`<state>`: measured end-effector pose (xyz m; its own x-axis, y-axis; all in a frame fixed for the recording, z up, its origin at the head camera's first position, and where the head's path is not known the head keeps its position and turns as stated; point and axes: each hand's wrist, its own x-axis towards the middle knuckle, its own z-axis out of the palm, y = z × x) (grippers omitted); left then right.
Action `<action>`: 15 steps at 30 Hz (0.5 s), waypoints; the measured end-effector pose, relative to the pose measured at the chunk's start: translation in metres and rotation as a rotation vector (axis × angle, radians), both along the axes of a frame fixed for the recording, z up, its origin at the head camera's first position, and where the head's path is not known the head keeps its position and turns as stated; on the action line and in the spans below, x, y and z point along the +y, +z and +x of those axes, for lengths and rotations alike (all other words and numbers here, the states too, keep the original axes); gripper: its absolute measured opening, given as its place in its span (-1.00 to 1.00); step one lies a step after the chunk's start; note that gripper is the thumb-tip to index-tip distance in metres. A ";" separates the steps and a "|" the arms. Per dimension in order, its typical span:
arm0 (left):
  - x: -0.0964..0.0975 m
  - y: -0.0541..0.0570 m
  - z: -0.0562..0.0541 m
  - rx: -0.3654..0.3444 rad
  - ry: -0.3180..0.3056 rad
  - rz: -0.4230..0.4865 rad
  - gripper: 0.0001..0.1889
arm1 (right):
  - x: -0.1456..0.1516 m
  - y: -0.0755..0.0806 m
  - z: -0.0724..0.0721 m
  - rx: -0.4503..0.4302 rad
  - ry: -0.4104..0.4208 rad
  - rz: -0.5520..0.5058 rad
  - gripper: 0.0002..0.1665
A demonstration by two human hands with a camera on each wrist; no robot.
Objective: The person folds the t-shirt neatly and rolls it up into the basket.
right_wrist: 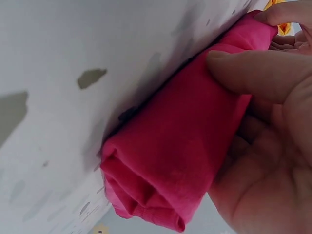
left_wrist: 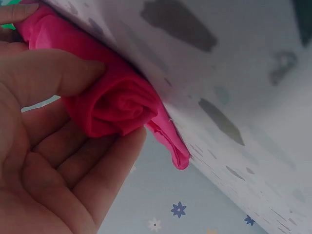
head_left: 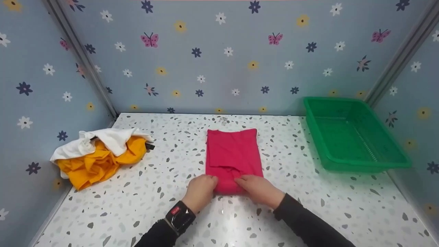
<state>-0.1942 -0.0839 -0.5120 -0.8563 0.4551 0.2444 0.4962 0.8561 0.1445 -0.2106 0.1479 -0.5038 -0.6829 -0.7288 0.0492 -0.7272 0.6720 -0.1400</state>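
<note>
A deep-pink folded cloth [head_left: 235, 147] lies flat on the speckled table, its near end rolled into a thick tube. At the left end of that roll my left hand [head_left: 200, 192] holds on, thumb on the near side and fingers on the far side. The left wrist view shows the spiral end of the rolled cloth [left_wrist: 124, 105] between thumb and fingers. My right hand [head_left: 259, 190] grips the right part of the roll likewise; in the right wrist view its thumb presses the rolled cloth [right_wrist: 165, 141]. The flat part stretches away from both hands.
At the left lies a crumpled heap of orange cloth [head_left: 99, 164] and white cloth [head_left: 113, 137]. A green plastic basket [head_left: 327, 151] stands at the back right. Flower-patterned walls [head_left: 219, 68] enclose the speckled table [head_left: 171, 144] at the back and both sides.
</note>
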 end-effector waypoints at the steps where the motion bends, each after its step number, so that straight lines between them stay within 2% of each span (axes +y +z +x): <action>1: -0.001 0.001 0.000 -0.011 -0.004 0.009 -0.81 | 0.001 0.001 0.001 0.003 0.012 -0.013 -0.52; 7: -0.007 0.008 0.003 -0.097 -0.018 0.080 -0.81 | 0.006 0.004 0.002 -0.040 0.053 -0.065 -0.58; 11: -0.011 0.010 0.006 -0.171 -0.028 0.142 -0.79 | 0.008 0.007 0.001 -0.104 0.056 -0.052 -0.62; 15: -0.014 0.011 0.008 -0.201 -0.040 0.189 -0.79 | 0.009 0.010 -0.002 -0.156 0.047 -0.020 -0.63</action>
<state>-0.1860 -0.0977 -0.5014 -0.8785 0.4519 0.1550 0.4741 0.7847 0.3993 -0.2122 0.1569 -0.4933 -0.6485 -0.7602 -0.0399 -0.7263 0.6336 -0.2668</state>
